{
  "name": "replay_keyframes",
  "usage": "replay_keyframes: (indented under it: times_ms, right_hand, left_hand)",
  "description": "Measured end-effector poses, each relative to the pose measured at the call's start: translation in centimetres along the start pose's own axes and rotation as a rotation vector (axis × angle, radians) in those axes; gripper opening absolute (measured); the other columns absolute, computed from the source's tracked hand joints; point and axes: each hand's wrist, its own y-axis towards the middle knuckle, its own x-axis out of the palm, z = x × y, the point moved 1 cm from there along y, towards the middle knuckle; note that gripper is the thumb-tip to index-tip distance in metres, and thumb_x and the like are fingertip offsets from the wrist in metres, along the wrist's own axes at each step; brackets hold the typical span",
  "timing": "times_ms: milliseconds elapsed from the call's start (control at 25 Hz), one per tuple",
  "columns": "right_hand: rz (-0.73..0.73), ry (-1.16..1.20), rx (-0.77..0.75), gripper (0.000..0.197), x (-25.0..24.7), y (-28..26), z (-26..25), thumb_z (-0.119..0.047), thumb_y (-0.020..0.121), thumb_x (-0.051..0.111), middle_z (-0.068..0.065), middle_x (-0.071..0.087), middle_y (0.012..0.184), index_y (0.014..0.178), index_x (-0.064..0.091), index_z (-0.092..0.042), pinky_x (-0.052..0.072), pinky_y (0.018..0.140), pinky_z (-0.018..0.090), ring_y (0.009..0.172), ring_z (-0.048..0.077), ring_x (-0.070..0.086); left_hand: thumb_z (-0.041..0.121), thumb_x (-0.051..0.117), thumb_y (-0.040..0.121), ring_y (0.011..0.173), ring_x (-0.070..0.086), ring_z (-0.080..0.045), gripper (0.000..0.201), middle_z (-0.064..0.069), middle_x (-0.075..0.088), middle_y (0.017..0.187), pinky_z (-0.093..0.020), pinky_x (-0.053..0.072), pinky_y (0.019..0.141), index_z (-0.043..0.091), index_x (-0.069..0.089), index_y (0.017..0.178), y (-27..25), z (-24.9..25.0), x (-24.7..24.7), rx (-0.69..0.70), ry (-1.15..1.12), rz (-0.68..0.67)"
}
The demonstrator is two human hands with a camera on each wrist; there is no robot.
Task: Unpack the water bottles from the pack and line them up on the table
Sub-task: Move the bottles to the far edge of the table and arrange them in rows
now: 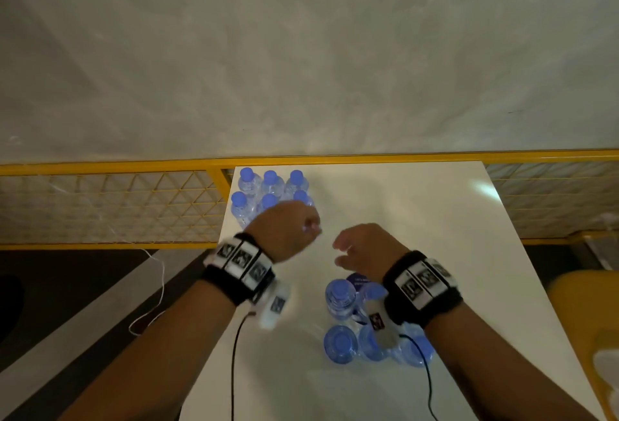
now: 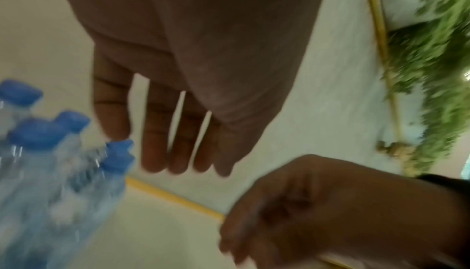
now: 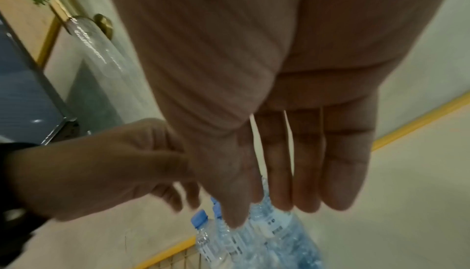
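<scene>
Six clear water bottles (image 1: 271, 191) with blue caps stand in two rows at the far left corner of the white table (image 1: 418, 219). Near me, several more blue-capped bottles (image 1: 341, 300) stay bunched in the pack, partly hidden under my right wrist. My left hand (image 1: 301, 228) hovers just in front of the far bottles (image 2: 45, 153), fingers (image 2: 157, 148) straight and holding nothing. Beside it, my right hand (image 1: 351, 248) floats over the middle of the table, above the pack. Its fingers (image 3: 305, 163) are extended and hold nothing. Both hands are motion-blurred.
A yellow railing with wire mesh (image 1: 134, 206) runs behind the table's far edge and to both sides. A yellow chair (image 1: 586, 303) stands at the right. Green plants (image 2: 432, 52) hang beyond the railing. A white cable (image 1: 157, 286) trails on the floor at left.
</scene>
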Motion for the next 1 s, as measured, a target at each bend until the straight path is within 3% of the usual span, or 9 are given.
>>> replay_keyframes:
  times_ms: [120,200,280,360,440,600,680,800,1000]
  right_hand:
    - [-0.072,-0.096,0.017,0.038,1.9,-2.5,1.8,-0.022,0.087,0.068,0.005,0.061,0.124,0.125,0.064,-0.022,0.047,0.100,0.034,0.110,0.018,0.059]
    - [-0.119,-0.144,0.022,0.044,3.2,-2.7,1.6,-0.022,0.091,0.061,0.003,0.054,0.135,0.134,0.057,-0.028,0.041,0.105,0.032,0.124,0.021,0.051]
    - [-0.196,-0.238,0.001,0.046,4.5,-2.2,0.9,-0.023,0.091,0.059,0.003,0.050,0.140,0.137,0.054,-0.028,0.038,0.107,0.034,0.131,0.023,0.046]
    - [-0.257,-0.365,-0.029,0.038,5.7,-1.6,0.2,-0.020,0.089,0.060,0.006,0.056,0.131,0.126,0.063,-0.021,0.043,0.096,0.032,0.124,0.026,0.052]
    - [-0.265,-0.459,-0.040,0.024,6.4,-1.3,-0.5,-0.015,0.086,0.059,0.011,0.064,0.114,0.106,0.072,-0.012,0.044,0.081,0.029,0.107,0.030,0.062]
    - [-0.149,-0.438,-0.048,0.021,6.3,-1.2,-0.2,-0.017,0.089,0.057,0.012,0.066,0.108,0.103,0.072,-0.010,0.048,0.082,0.029,0.101,0.030,0.064]
    - [-0.097,-0.340,-0.009,0.024,5.5,-1.0,0.7,-0.019,0.088,0.059,0.012,0.063,0.113,0.108,0.070,-0.011,0.047,0.087,0.030,0.106,0.030,0.061]
    - [-0.018,-0.148,0.063,0.030,3.9,0.0,1.5,-0.023,0.081,0.067,0.012,0.062,0.117,0.110,0.068,-0.014,0.049,0.090,0.032,0.105,0.029,0.062]
    - [0.134,-0.065,0.087,0.031,-0.1,3.1,1.4,-0.026,0.079,0.073,0.011,0.063,0.117,0.108,0.068,-0.014,0.053,0.088,0.032,0.101,0.027,0.064]
  left_hand:
    - [0.057,0.062,0.091,0.096,0.062,-0.016,0.037,0.006,0.063,0.109,-0.032,0.048,0.083,0.028,0.065,0.114,-7.4,5.3,4.2,0.002,-0.027,-0.198]
    - [0.054,0.060,0.092,0.104,0.063,-0.022,0.037,0.003,0.061,0.115,-0.035,0.051,0.086,0.028,0.063,0.118,-10.7,7.8,7.8,-0.005,-0.013,-0.304]
    - [0.043,0.056,0.094,0.106,0.063,-0.029,0.031,-0.001,0.056,0.120,-0.037,0.053,0.085,0.027,0.060,0.121,-12.1,8.9,10.8,-0.012,0.020,-0.316]
    - [0.034,0.053,0.096,0.102,0.064,-0.031,0.024,-0.003,0.055,0.118,-0.035,0.050,0.081,0.023,0.062,0.116,-12.2,9.1,12.2,-0.028,0.036,-0.278]
    - [0.030,0.053,0.094,0.097,0.065,-0.029,0.021,-0.002,0.056,0.109,-0.032,0.047,0.078,0.019,0.065,0.108,-12.1,8.7,12.2,-0.045,0.011,-0.269]
    - [0.032,0.060,0.085,0.082,0.062,-0.028,0.014,0.008,0.042,0.078,-0.035,0.049,0.072,0.020,0.066,0.084,-11.6,5.7,6.7,-0.097,-0.158,-0.117]
    - [0.031,0.067,0.088,0.087,0.061,-0.025,0.016,0.007,0.047,0.083,-0.033,0.046,0.077,0.019,0.071,0.096,-9.9,3.8,2.6,-0.097,-0.133,-0.007]
    - [0.027,0.068,0.094,0.098,0.058,-0.024,0.024,-0.005,0.059,0.103,-0.033,0.043,0.085,0.013,0.071,0.113,-5.0,2.5,-3.2,-0.101,-0.033,0.098]
    - [0.022,0.065,0.097,0.098,0.058,-0.034,0.025,-0.009,0.053,0.099,-0.031,0.040,0.082,0.006,0.069,0.116,6.0,1.0,-6.7,-0.066,0.063,0.128]
